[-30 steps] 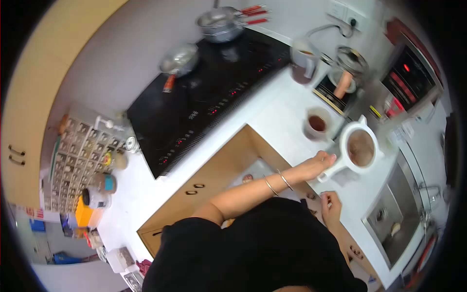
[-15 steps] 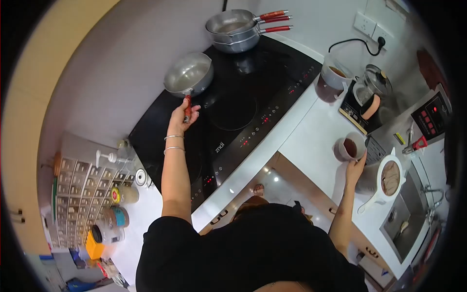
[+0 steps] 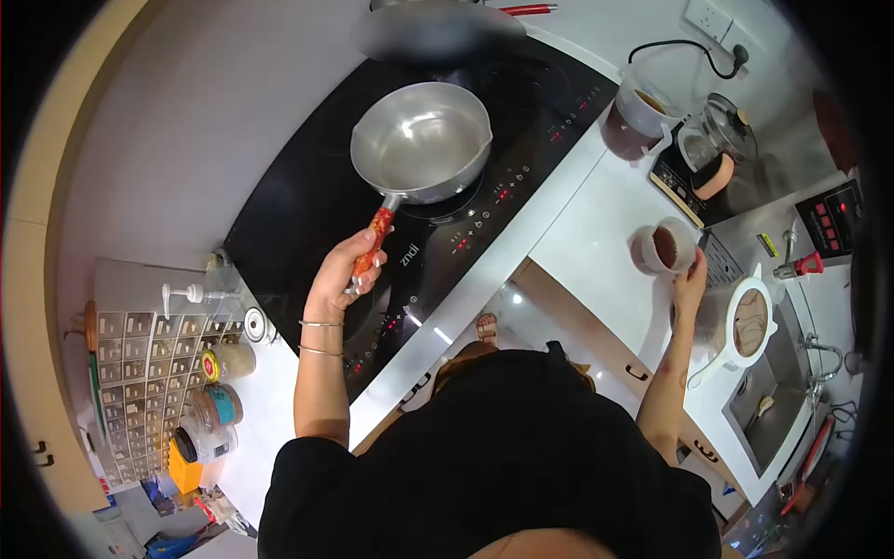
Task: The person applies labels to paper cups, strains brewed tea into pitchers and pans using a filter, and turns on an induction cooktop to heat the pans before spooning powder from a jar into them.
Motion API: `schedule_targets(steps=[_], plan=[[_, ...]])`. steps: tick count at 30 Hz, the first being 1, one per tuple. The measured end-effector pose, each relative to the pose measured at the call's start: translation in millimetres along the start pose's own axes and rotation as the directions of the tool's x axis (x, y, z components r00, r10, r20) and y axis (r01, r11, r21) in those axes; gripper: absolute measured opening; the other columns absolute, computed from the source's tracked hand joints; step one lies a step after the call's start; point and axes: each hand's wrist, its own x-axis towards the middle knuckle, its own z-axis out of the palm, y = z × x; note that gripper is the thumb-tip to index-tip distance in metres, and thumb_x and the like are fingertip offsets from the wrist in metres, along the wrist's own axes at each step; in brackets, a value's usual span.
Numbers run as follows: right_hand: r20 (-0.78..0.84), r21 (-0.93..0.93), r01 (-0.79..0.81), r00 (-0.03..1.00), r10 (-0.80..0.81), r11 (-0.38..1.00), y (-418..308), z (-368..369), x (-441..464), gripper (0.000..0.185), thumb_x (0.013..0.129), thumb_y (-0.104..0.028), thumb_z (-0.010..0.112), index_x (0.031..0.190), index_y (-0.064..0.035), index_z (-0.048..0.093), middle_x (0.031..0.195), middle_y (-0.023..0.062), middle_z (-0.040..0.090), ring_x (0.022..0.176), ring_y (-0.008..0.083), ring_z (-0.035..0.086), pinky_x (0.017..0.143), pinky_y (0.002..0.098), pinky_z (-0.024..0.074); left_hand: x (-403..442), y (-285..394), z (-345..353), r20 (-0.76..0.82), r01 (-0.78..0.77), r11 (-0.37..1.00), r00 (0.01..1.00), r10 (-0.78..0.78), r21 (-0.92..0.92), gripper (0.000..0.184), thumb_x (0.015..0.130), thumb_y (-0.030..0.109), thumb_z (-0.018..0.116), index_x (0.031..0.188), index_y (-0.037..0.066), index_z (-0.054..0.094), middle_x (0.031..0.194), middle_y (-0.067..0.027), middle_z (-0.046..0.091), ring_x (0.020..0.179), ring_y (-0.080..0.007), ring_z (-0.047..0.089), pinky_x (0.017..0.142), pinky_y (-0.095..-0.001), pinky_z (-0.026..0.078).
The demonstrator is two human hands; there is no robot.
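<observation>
My left hand (image 3: 346, 267) is wrapped round the red patterned handle of a metal saucepan (image 3: 421, 140). No contents show inside the pan, which is over the black induction cooktop (image 3: 289, 228); whether its base touches the glass I cannot tell. At the right, my right hand (image 3: 690, 287) grips a translucent cup (image 3: 683, 244) with dark reddish-brown liquid in it, at the white counter. Just beside that hand, a white-rimmed strainer (image 3: 762, 337) lies over a large container.
More pans (image 3: 438, 35) stand at the cooktop's back, partly cut off. A jug of brown liquid (image 3: 635, 126) and a glass kettle (image 3: 715, 140) line the right counter, with a sink (image 3: 768, 410) beyond. Several jars (image 3: 216, 410) and a drawer rack (image 3: 130, 373) are at left.
My left hand has brought the saucepan rightward and nearer from the cooktop's back left. The right hand stays on the cup. The view has shifted, pushing the pan stack towards the top edge.
</observation>
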Motion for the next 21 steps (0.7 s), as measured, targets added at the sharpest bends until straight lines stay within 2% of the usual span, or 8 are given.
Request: schedule_targets(steps=[2, 3, 5, 6, 9, 12, 17, 21], plan=[[0.033, -0.104, 0.073, 0.997, -0.070, 0.992, -18, -5, -13, 0.030, 0.084, -0.013, 0.053, 0.111, -0.0005, 0.053, 0.091, 0.0103, 0.057, 0.069, 0.0137, 0.053, 0.062, 0.0279, 0.0444, 2, -9, 8, -0.019, -0.004, 1.000, 1.000, 0.004, 0.021, 0.029, 0.091, 0.027, 0.050, 0.110, 0.005, 0.048, 0.067, -0.0043, 0.052, 0.039, -0.0042, 0.040, 0.031, -0.0158, 0.029], [0.033, -0.110, 0.067, 0.997, -0.064, 0.992, -22, -9, -19, 0.030, 0.084, -0.013, 0.053, 0.111, -0.0005, 0.053, 0.091, 0.0103, 0.057, 0.069, 0.0137, 0.053, 0.062, 0.0279, 0.0444, 2, -11, 11, -0.029, -0.008, 1.000, 1.000, 0.009, 0.030, 0.029, 0.091, 0.027, 0.049, 0.109, 0.005, 0.048, 0.067, -0.0041, 0.052, 0.039, -0.0042, 0.040, 0.031, -0.0160, 0.029], [0.347, 0.008, -0.232, 0.913, 0.215, 0.973, -27, -16, -29, 0.024, 0.084, -0.017, 0.055, 0.102, -0.0019, 0.057, 0.078, 0.0076, 0.057, 0.063, 0.0111, 0.051, 0.055, 0.0254, 0.0425, -1, -17, 13, -0.049, 0.014, 0.999, 0.999, -0.012, 0.045, 0.029, 0.091, 0.027, 0.049, 0.110, 0.005, 0.047, 0.066, -0.0038, 0.052, 0.039, -0.0044, 0.040, 0.031, -0.0159, 0.029], [0.462, 0.158, -0.274, 0.869, 0.175, 0.949, -39, -14, -36, 0.019, 0.085, -0.019, 0.055, 0.095, -0.0034, 0.058, 0.072, 0.0049, 0.056, 0.058, 0.0090, 0.050, 0.049, 0.0231, 0.0394, -2, -19, 14, -0.069, 0.026, 0.998, 0.997, -0.022, 0.063, 0.030, 0.092, 0.027, 0.049, 0.111, 0.005, 0.047, 0.066, -0.0035, 0.051, 0.039, -0.0046, 0.040, 0.031, -0.0159, 0.029], [0.541, 0.452, -0.477, 0.818, 0.193, 0.753, -72, 10, -59, 0.025, 0.091, -0.026, 0.051, 0.086, -0.0025, 0.056, 0.078, 0.0028, 0.056, 0.067, 0.0088, 0.052, 0.065, 0.0255, 0.0472, -14, -26, 6, -0.054, 0.021, 0.998, 0.998, -0.019, 0.051, 0.029, 0.092, 0.027, 0.049, 0.111, 0.005, 0.046, 0.066, -0.0031, 0.051, 0.038, -0.0050, 0.040, 0.031, -0.0162, 0.029], [0.477, 0.587, -0.429, 0.868, 0.134, 0.687, -90, 30, -61, 0.026, 0.093, -0.027, 0.048, 0.085, -0.0034, 0.056, 0.082, 0.0026, 0.056, 0.071, 0.0092, 0.052, 0.074, 0.0270, 0.0474, -18, -29, 0, -0.069, 0.029, 0.999, 0.997, -0.026, 0.040, 0.032, 0.092, 0.028, 0.048, 0.114, 0.005, 0.045, 0.066, -0.0030, 0.051, 0.038, -0.0055, 0.040, 0.031, -0.0167, 0.029], [0.508, 0.598, -0.315, 0.860, -0.044, 0.738, -177, 43, -32, 0.025, 0.094, -0.026, 0.046, 0.085, -0.0042, 0.055, 0.082, 0.0021, 0.056, 0.073, 0.0092, 0.052, 0.074, 0.0260, 0.0463, -15, -31, -8, -0.033, -0.009, 0.998, 0.999, 0.011, 0.064, 0.038, 0.093, 0.031, 0.046, 0.120, 0.004, 0.044, 0.072, -0.0071, 0.056, 0.042, -0.0077, 0.044, 0.034, -0.0172, 0.035], [0.567, 0.606, -0.227, 0.795, -0.215, 0.762, -269, 69, -1, 0.025, 0.093, -0.027, 0.047, 0.086, -0.0037, 0.056, 0.082, 0.0013, 0.057, 0.073, 0.0087, 0.053, 0.074, 0.0261, 0.0476, -14, -29, -8, -0.028, -0.055, 0.997, 0.998, 0.053, -0.051, 0.047, 0.094, 0.034, 0.039, 0.126, 0.000, 0.041, 0.092, -0.0152, 0.063, 0.049, -0.0120, 0.050, 0.041, -0.0191, 0.046]])
